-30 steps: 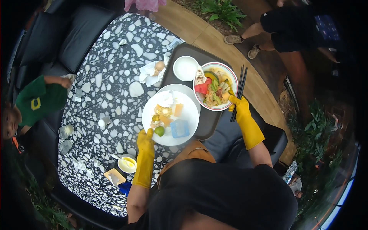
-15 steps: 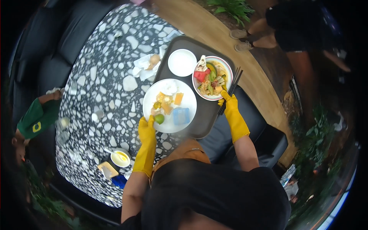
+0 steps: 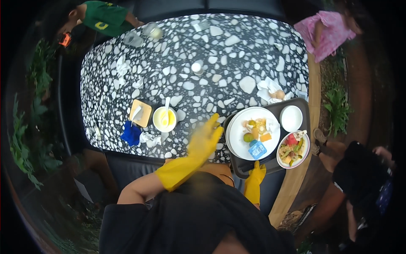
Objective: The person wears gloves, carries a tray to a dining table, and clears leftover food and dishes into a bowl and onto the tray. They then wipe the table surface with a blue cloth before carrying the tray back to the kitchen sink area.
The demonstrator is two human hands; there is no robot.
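Your left yellow rubber-gloved hand [image 3: 206,139], blurred, stretches its fingers, seemingly empty, beside the brown rectangular tray [image 3: 241,166] at the right of the pebble-patterned table [image 3: 182,59]; your right yellow rubber-gloved hand [image 3: 256,172] meets its near edge, grip unclear. Stiff and likely heavy, with white round plates [image 3: 237,133] apt to slide, it suits opposite-rim holds.

green shirt [image 3: 116,18]: yellow letter-like emblem [image 3: 102,26] on front, small and soft-edged. blue square packet [image 3: 257,150] on white plate [image 3: 237,134]: pale printed marks, too small and blurred to make out. no full words or numbers legible in view.
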